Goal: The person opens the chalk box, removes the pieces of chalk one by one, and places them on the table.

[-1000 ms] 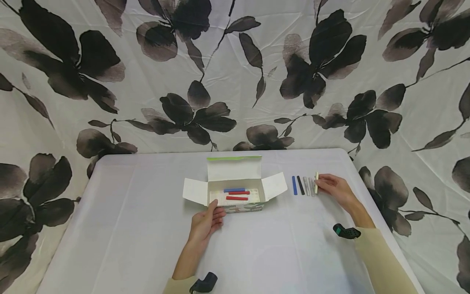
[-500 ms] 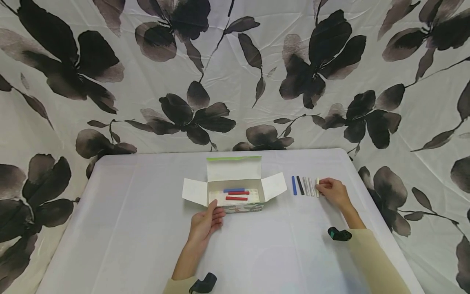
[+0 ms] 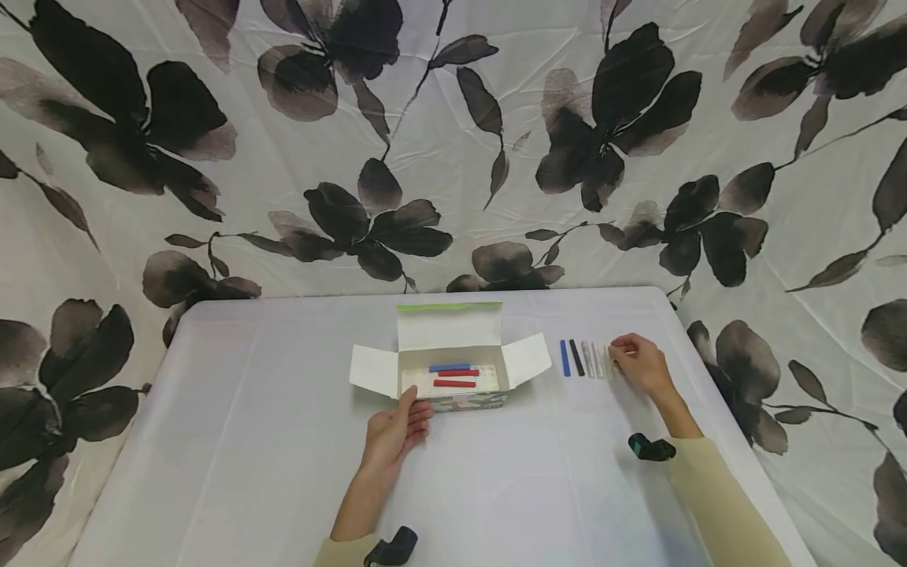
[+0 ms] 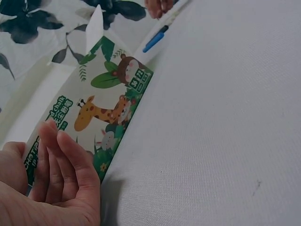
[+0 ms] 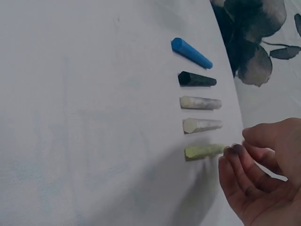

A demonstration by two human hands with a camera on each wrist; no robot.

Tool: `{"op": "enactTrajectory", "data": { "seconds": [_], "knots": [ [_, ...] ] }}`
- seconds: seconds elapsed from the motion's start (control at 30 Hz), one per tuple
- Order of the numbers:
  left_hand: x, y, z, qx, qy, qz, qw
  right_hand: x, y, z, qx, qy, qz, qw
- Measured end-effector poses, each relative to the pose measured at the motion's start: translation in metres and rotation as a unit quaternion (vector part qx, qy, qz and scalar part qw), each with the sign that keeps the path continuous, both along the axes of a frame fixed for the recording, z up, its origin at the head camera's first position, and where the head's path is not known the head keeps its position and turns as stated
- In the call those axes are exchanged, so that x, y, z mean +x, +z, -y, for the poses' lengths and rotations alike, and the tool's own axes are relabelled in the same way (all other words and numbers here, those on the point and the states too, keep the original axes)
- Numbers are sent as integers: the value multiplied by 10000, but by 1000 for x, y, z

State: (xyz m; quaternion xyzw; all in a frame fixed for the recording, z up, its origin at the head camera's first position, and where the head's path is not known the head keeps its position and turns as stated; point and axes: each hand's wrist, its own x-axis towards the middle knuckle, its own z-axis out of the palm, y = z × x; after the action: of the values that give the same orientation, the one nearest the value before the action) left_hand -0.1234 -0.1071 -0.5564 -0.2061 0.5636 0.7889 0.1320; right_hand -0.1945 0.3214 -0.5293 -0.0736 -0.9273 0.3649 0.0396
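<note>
An open chalk box [image 3: 464, 403] stands on the table, its flaps folded out. My left hand [image 3: 394, 431] holds its front wall, thumb over the rim and fingers along the printed face [image 4: 101, 115]. Inside the box lie a blue chalk stick [image 3: 449, 368] and two red chalk sticks [image 3: 455, 384]. To the right, a pale yellow-green chalk stick [image 5: 202, 151] lies last in a row, and my right hand [image 3: 641, 364] pinches its far end, the fingertips partly hiding it. Beside it are two white chalk sticks [image 5: 200, 102], a black one [image 5: 197, 79] and a blue one [image 5: 192, 53].
A white cloth covers the table [image 3: 248, 441], whose right edge runs just beyond my right hand. Behind it hangs a flower-printed curtain [image 3: 496, 157]. The box's right flap [image 3: 527, 361] reaches out toward the chalk row.
My right hand has lowered the yellow-green chalk stick to the table and shifted it slightly left toward the row. The left hand has stayed at the box.
</note>
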Motion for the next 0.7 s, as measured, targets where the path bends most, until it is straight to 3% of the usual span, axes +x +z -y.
{"op": "enactTrajectory", "data": {
  "seconds": [0.7],
  "knots": [
    [-2, -2, -1, -1, -41, 0, 10000, -8, 46, 34, -260, 746, -610, 9950]
  ]
}}
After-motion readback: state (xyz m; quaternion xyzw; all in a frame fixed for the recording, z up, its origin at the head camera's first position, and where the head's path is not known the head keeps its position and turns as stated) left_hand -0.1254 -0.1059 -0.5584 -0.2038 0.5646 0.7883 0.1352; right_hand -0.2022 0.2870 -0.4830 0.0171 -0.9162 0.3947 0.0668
